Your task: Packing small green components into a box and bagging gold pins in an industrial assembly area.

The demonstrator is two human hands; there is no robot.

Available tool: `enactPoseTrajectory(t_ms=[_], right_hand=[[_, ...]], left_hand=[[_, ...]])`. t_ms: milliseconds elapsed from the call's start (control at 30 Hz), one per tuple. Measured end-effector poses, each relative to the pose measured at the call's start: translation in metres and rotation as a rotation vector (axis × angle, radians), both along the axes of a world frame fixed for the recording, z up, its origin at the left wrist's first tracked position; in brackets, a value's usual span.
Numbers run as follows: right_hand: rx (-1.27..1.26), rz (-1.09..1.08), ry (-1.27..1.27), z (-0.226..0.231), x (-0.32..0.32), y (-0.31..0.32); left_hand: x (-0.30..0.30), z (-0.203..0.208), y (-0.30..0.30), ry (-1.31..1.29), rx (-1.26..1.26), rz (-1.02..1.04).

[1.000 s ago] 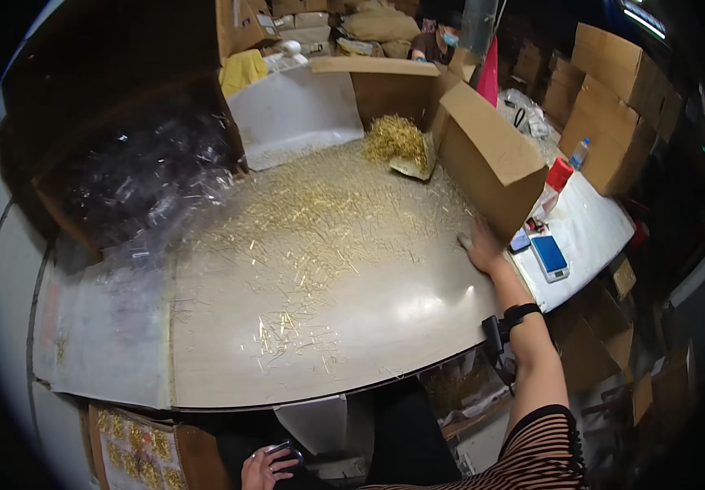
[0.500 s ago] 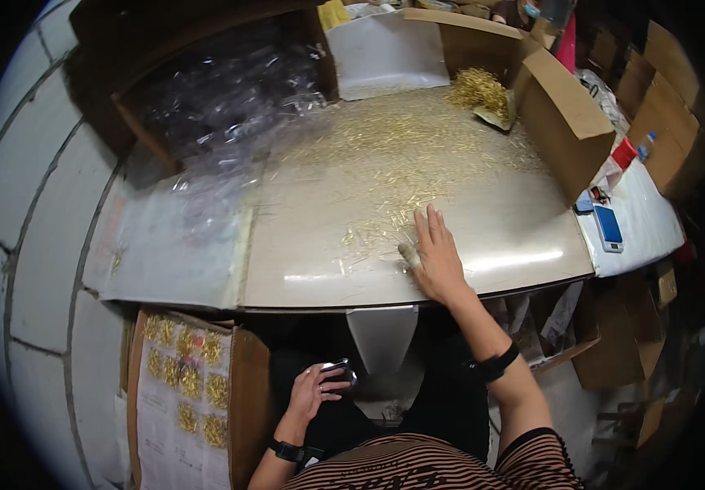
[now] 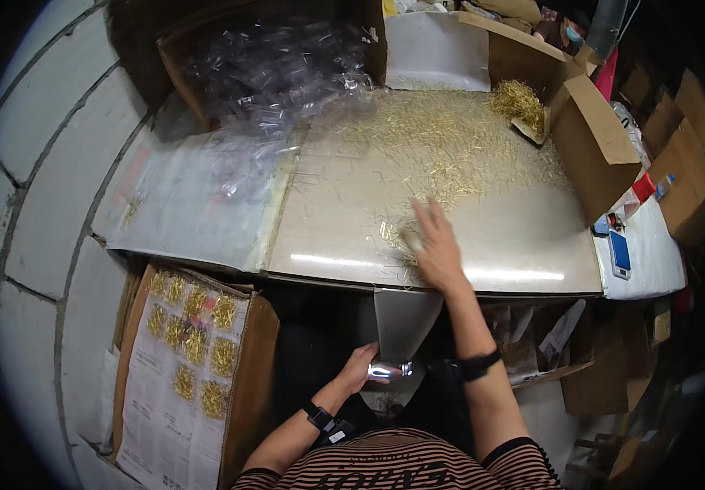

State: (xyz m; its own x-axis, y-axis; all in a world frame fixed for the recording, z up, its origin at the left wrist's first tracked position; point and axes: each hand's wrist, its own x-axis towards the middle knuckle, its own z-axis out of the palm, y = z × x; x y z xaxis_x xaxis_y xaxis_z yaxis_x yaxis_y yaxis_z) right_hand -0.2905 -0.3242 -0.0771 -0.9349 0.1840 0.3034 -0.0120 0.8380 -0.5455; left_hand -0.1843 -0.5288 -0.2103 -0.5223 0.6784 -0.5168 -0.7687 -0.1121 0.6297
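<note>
My right hand is over the near part of the tabletop, fingers spread and somewhat blurred, with nothing gripped. Beside its thumb lies a small cluster of thin gold pin-like pieces. Many more such gold pieces are strewn across the far part of the surface. Below the table's front edge, my left hand is closed round a small shiny clear container. The container is at the lower end of a grey metal chute hanging from that edge. What is inside it I cannot make out.
Clear plastic packs are heaped at the back left. A cardboard box at lower left carries several gold bunches on paper. Cardboard walls border the table's right side, near a blue scale. A person is at the far right.
My left hand has moved right and brought the container under the chute. My right hand has swept gold pieces into a tighter cluster near the front edge. The view has shifted.
</note>
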Motion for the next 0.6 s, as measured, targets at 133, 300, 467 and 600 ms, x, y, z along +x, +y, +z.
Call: enactPoseTrajectory(t_ms=[133, 300, 467, 600], right_hand=[[0.231, 0.023, -0.097, -0.001, -0.021, -0.049], [0.234, -0.01, 0.014, -0.014, 0.033, -0.056], [0.245, 0.127, -0.041, 0.008, 0.088, -0.044], [0.159, 0.251, -0.017, 0.009, 0.116, -0.033]], left_hand=[[0.004, -0.008, 0.009, -0.013, -0.029, -0.021], [0.003, 0.001, 0.004, -0.07, 0.087, 0.059], [0.006, 0.004, 0.007, -0.087, 0.087, 0.059], [0.003, 0.006, 0.011, -0.071, 0.057, -0.012]])
